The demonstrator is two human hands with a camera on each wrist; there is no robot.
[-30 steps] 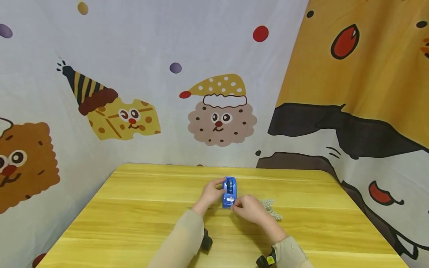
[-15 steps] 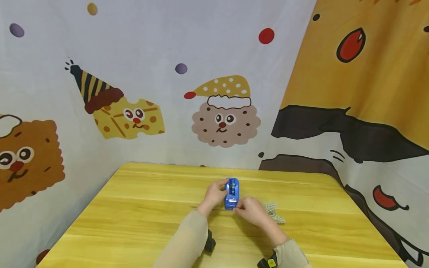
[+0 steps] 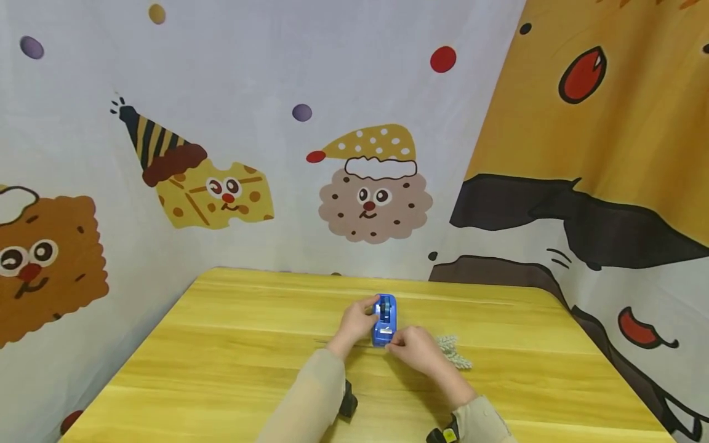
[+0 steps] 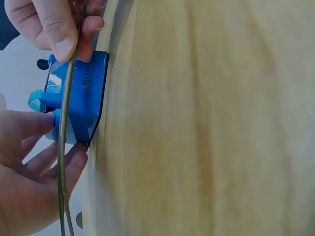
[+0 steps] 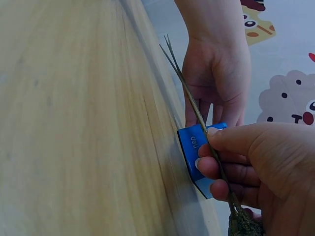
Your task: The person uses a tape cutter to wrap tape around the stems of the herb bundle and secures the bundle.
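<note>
A blue tape dispenser (image 3: 384, 321) with a roll of tape stands lengthwise near the middle of the table. My left hand (image 3: 354, 324) grips it from the left, thumb and fingers on opposite sides of its rear part in the left wrist view. Thin brown-green stems (image 5: 191, 96) of a sprig are pinched between thumb and fingers of my right hand (image 3: 415, 348), at the dispenser's front end. In the left wrist view the stems (image 4: 65, 128) cross in front of the dispenser. The sprig's pale green, bushy heads (image 3: 454, 352) stick out to the right, past the right hand.
The wood-grain table (image 3: 232, 369) ends close behind the dispenser. A cloth backdrop (image 3: 249, 92) printed with cartoon snacks hangs beyond its far edge. Black wrist cameras (image 3: 348, 403) are strapped to both wrists, under the sleeves.
The head view has turned slightly, so everything sits a little further right in it. Both hands keep their places on the dispenser and the stems.
</note>
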